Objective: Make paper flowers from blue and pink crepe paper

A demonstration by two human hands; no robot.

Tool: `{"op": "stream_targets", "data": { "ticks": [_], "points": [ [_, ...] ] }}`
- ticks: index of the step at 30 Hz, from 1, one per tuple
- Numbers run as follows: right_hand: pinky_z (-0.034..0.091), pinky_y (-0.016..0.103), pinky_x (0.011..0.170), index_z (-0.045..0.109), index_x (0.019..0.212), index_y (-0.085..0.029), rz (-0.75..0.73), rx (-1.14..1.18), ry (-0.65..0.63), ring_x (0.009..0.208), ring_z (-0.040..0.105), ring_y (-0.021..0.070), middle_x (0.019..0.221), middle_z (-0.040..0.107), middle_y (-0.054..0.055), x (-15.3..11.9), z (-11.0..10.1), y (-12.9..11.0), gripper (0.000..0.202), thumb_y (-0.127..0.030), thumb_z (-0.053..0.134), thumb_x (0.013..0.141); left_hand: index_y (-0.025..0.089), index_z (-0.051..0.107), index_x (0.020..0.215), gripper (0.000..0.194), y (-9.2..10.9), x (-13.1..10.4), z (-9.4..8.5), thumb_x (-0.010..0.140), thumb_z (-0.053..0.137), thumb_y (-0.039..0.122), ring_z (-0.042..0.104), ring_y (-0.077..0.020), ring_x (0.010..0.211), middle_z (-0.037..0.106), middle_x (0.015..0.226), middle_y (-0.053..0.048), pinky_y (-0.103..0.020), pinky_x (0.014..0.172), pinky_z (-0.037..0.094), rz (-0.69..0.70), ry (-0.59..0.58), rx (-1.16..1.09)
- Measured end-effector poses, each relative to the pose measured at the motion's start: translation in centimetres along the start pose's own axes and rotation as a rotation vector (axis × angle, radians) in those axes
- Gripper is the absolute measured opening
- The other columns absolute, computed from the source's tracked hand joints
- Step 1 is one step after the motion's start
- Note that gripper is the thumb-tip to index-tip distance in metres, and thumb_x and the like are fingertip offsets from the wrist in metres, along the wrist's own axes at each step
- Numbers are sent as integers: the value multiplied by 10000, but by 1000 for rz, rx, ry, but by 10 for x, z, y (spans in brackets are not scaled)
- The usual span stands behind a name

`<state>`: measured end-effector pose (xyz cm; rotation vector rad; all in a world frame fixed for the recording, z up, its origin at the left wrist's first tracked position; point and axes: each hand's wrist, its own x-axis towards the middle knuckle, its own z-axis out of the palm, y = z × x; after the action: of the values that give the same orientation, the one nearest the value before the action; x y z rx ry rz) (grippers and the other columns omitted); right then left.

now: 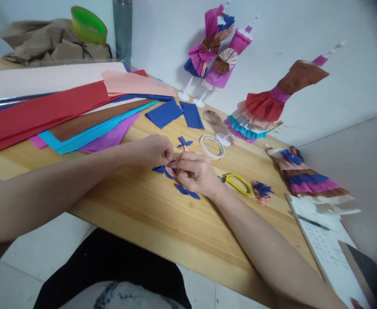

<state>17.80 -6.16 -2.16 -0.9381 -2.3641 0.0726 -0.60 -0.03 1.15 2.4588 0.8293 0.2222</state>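
Note:
Near the middle of the table, my left hand (158,151) is closed, its fingertips bent down against those of my right hand (195,171). Between them, partly hidden by the fingers, is a blue paper piece (159,170) with pointed petals, and my right hand pinches it. Whether the left fingertips grip it as well is unclear. A loose blue paper petal pair (187,192) lies just below my right hand. Above the hands is another blue petal piece (184,141) with a pink bit. Yellow-handled scissors (238,183) lie beside my right wrist.
Crepe paper sheets (43,111) cover the left side. Blue paper rectangles (164,113), a white tape roll (212,147) and a clear tape roll (212,116) lie behind. Paper-dressed mannequins (269,101) stand along the wall. Fringed paper scraps (262,191) and a notebook (323,231) are right.

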Motion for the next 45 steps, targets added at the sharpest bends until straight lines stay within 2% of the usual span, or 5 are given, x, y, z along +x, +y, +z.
{"op": "stream_targets", "data": {
  "ticks": [7, 19, 24, 35, 45],
  "points": [
    [348, 271, 569, 759, 773, -168, 36, -30, -96, 570, 517, 110, 693, 657, 24, 1, 1, -2, 267, -96, 502, 756, 120, 643, 587, 168, 1, -1, -1, 706, 539, 61, 398, -76, 514, 521, 507, 31, -230, 554, 290, 22, -10, -48],
    [423, 239, 571, 749, 812, -169, 128, 93, -55, 559, 542, 105, 708, 667, 28, -1, 3, 3, 292, -68, 489, 723, 109, 707, 725, 197, -6, -2, -7, 670, 531, 40, 404, -68, 472, 501, 488, 52, -199, 504, 290, 74, -6, -83],
    [431, 236, 566, 754, 840, -160, 120, 70, -63, 555, 547, 102, 729, 681, 32, -2, 3, 1, 322, -53, 477, 715, 106, 711, 720, 150, -9, -1, -6, 694, 565, 85, 480, -75, 506, 608, 551, 17, -183, 504, 314, 11, -22, -84],
    [497, 247, 658, 729, 788, -175, 73, 107, -86, 695, 662, 131, 854, 743, 47, -1, 1, 2, 299, -32, 476, 718, 126, 663, 627, 94, 5, -1, -7, 681, 601, 79, 495, -105, 575, 591, 582, 15, -236, 583, 333, -117, -63, -11],
    [472, 237, 608, 740, 842, -178, 94, 79, -78, 611, 603, 117, 805, 724, 44, -1, 3, 1, 328, -52, 467, 713, 133, 670, 669, 119, -2, -2, -7, 675, 579, 57, 495, -98, 564, 594, 588, 22, -229, 571, 344, -70, -89, -34]
  ]
}}
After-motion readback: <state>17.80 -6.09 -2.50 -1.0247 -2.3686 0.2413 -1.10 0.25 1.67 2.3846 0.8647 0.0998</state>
